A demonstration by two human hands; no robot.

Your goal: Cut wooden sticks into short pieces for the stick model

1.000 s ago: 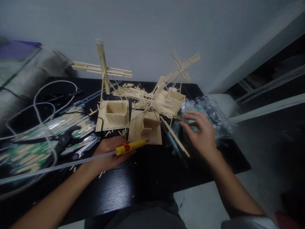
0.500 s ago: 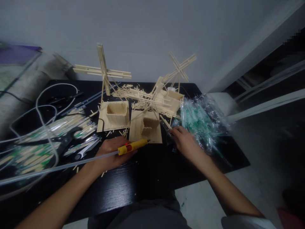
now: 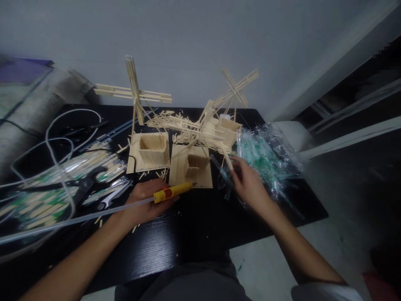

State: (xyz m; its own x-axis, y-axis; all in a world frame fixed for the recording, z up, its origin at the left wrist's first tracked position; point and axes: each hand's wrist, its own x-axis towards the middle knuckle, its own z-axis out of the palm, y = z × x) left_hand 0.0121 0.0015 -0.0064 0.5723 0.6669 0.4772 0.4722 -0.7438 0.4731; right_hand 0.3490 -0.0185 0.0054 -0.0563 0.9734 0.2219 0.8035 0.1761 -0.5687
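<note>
My left hand (image 3: 147, 202) is closed round a yellow hot glue gun (image 3: 171, 193), with a long translucent glue stick running out of its rear to the left. The gun's dark tip lies at the front edge of the middle wooden model (image 3: 178, 165), a square stick base with a small open box on it. My right hand (image 3: 247, 179) pinches a few pale wooden sticks (image 3: 227, 156), which point up and away to the left. Just below them lies a clear plastic wrapper (image 3: 221, 171). A similar windmill-like model (image 3: 152, 152) stands to the left.
A third cross-topped model (image 3: 230, 129) stands behind, by loose cut sticks (image 3: 163, 119). On the right is a heap of green-and-clear wrappers (image 3: 263, 154). Packed sticks (image 3: 53, 196), black-handled pliers (image 3: 89, 184) and a looping white cable (image 3: 52, 146) lie left on the black table (image 3: 200, 225).
My right hand has moved slightly right, lifting the wooden sticks up off the wrapper. My left hand and the glue gun have shifted only very slightly left.
</note>
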